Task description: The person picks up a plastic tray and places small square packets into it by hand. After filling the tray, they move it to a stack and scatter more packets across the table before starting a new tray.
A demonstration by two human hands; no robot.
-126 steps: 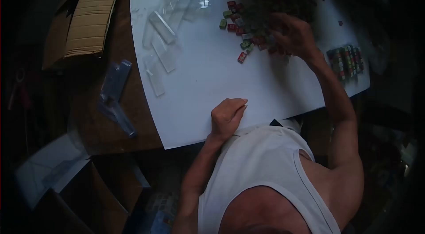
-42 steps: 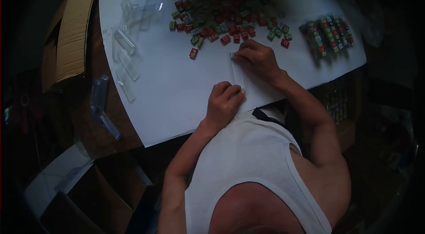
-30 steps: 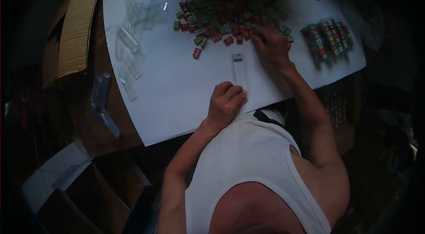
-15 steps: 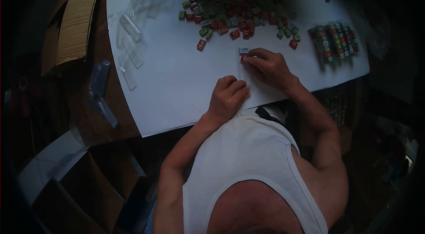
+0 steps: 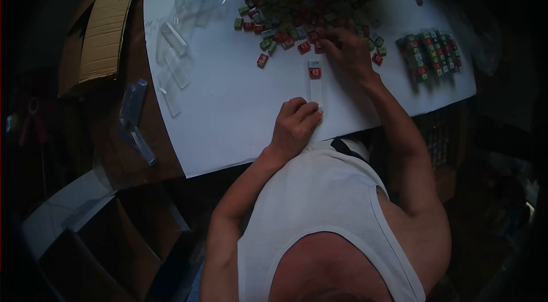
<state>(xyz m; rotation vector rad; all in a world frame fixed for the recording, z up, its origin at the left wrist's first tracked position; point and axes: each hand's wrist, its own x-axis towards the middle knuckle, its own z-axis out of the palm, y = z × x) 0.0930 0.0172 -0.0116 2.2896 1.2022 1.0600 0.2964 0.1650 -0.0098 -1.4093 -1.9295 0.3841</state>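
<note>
A narrow clear plastic case (image 5: 315, 89) lies on the white table sheet, its near end pinched by my left hand (image 5: 295, 126). At the far end of that case sit a pale little box (image 5: 314, 64) and a red little box (image 5: 315, 73). My right hand (image 5: 351, 55) is at the near edge of a pile of small red and green boxes (image 5: 291, 16). Its thumb and forefinger are apart, right beside a red box (image 5: 319, 45) in the pile.
Several empty clear cases (image 5: 176, 65) lie at the left of the sheet. Filled cases (image 5: 431, 55) stand together at the right. A cardboard box (image 5: 105, 31) and blue-tinted plastic pieces (image 5: 133, 108) are on the brown surface at left. One loose red box (image 5: 262, 60) lies before the pile.
My right hand has left the red box in the clear case and moved away from me to the pile. My left hand stays at the case's near end.
</note>
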